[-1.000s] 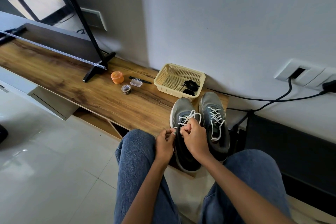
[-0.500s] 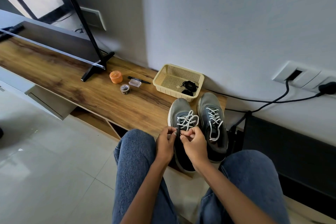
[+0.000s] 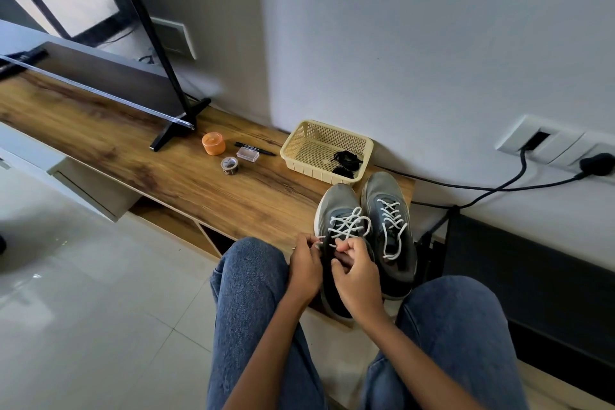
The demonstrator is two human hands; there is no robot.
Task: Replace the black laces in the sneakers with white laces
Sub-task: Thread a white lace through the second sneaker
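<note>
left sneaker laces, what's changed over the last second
Both hands dropped from the lace crossings toward the sneaker's collar: the left hand and right hand now pinch the white lace ends lower on the left sneaker. The right sneaker, basket and black laces stayed put.

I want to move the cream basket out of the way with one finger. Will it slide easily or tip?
The basket looks like thin perforated plastic, so probably light and likely to slide on the smooth wooden shelf. It is low and wide, so tipping seems unlikely. The black laces inside add little weight and are floppy, so they may shift.
</note>
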